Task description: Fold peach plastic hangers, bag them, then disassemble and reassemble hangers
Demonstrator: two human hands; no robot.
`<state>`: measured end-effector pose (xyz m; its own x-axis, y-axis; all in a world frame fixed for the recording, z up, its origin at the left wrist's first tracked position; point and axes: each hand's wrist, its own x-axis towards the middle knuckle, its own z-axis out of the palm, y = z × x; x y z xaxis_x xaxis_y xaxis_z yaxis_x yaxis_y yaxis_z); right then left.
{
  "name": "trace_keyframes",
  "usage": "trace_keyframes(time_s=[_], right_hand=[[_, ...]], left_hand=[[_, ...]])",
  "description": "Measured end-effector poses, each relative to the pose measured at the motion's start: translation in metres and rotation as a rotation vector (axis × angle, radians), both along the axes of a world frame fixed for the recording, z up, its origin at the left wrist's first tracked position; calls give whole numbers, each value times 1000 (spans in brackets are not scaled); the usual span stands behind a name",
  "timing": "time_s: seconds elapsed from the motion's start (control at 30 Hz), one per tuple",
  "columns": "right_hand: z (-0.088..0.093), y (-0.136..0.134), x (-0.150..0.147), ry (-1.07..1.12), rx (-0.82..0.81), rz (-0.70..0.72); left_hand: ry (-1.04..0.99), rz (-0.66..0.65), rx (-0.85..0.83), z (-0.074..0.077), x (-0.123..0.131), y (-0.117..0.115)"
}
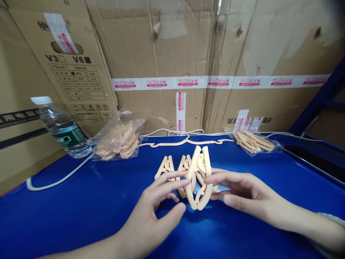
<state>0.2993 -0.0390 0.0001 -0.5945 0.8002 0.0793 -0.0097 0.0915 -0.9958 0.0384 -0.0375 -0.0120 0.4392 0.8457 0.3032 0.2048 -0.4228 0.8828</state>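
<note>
Blue table (81,201), peach folded hanger (198,180) standing upright mid-table

My left hand (156,212) and right hand (242,194) pinch it from either side with spread fingertips. Looks light, stiff, kinda slick plastic, so I'd grab the thick arms, not the thin hinge bits.

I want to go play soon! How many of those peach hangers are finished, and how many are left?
Two folded hangers already stand on the blue table. A third hanger is pressed between the left hand and right hand. Probably left: one flat hanger at the back, plus the left bag and right bag of pieces.
</note>
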Motion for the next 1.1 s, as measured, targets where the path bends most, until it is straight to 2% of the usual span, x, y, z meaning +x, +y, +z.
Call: trace_keyframes(time_s=[0.27,0.43,0.53,0.67,0.73,0.87,1.0,1.1], right_hand=[[0,0,2,-94,29,-10],[4,2,4,-193,83,-69],[8,10,12,-253,163,-180],[11,29,34,-305,245,-402],[11,40,47,-372,253,-447],[9,51,61,-512,262,-407],[5,48,58,-675,284,-331],[3,43,54,-799,359,-280]], left_hand=[[37,-45,42,6,1,2],[32,-59,24,5,1,-1],[16,-55,60,4,1,-3],[77,-73,141,6,-1,-1],[101,-94,183,7,-2,0],[142,-139,252,8,-4,1],[209,-162,332,10,-4,2],[307,-172,412,10,-4,3]])
